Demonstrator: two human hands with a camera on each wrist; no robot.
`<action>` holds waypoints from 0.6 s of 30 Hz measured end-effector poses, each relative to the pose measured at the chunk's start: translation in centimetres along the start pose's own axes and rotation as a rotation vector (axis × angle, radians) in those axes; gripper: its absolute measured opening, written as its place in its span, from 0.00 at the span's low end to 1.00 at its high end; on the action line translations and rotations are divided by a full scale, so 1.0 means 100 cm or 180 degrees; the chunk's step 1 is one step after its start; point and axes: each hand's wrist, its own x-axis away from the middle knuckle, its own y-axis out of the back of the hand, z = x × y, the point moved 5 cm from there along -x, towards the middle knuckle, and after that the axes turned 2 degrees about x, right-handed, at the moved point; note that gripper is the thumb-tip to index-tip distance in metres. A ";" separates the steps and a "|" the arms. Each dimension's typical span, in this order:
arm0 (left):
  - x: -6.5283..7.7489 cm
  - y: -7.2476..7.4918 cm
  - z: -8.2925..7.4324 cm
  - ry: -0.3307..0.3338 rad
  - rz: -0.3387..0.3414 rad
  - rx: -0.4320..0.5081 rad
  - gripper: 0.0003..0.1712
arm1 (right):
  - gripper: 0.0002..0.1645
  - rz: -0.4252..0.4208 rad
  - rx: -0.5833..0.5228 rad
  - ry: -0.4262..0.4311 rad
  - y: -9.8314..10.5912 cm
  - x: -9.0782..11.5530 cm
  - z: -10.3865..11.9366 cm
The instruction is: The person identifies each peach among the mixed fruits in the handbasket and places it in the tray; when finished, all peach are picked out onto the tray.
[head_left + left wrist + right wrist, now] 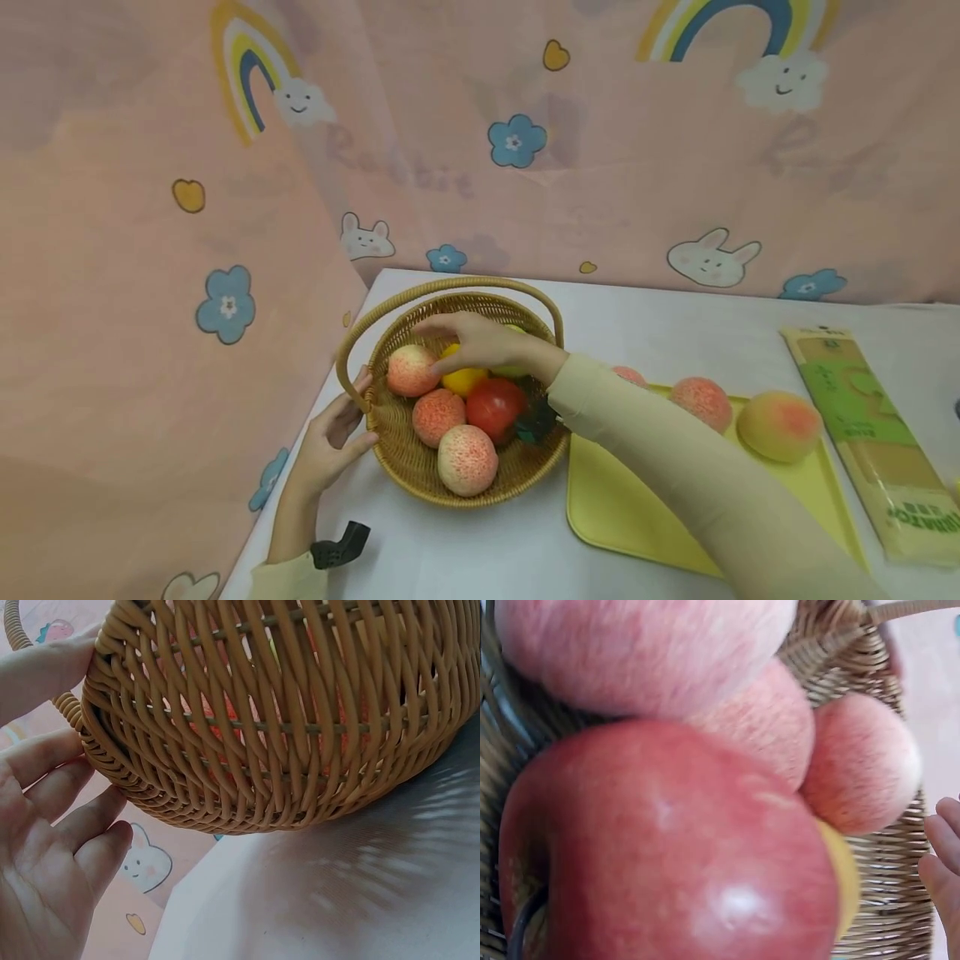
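Observation:
A wicker basket (401, 475) with an arched handle (450, 285) holds several pink peaches (468, 460), a red apple (496, 408), a yellow fruit (463, 380) and a yellow-green fruit mostly hidden under my right hand (480, 340). That hand hovers over the fruit, fingers stretched out and holding nothing; its thumb overlaps the leftmost peach (412, 371) in the head view. On the basket's left side, my left hand (324, 446) touches the rim near the handle's base. Its fingers (52, 791) and thumb lie fairly straight against the wicker (247, 735).
Right of the basket, a yellow tray (615, 508) bears several peaches (780, 426), partly covered by my right forearm. Beyond it lies a long, flat green and beige plastic package (862, 425). A pink patterned cloth (450, 100) hangs behind and left of the white table (480, 558).

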 end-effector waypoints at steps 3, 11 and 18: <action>0.000 0.000 0.001 -0.0002 -0.0002 -0.0001 0.40 | 0.40 0.0049 0.0059 -0.0168 -0.004 -0.007 -0.007; 0.000 0.000 0.003 -0.0043 0.0036 -0.0089 0.40 | 0.40 0.0118 0.0340 -0.0301 -0.010 -0.019 -0.012; -0.001 0.001 0.001 -0.0004 -0.0007 -0.0138 0.40 | 0.41 0.0149 0.0620 -0.0321 -0.015 -0.027 -0.020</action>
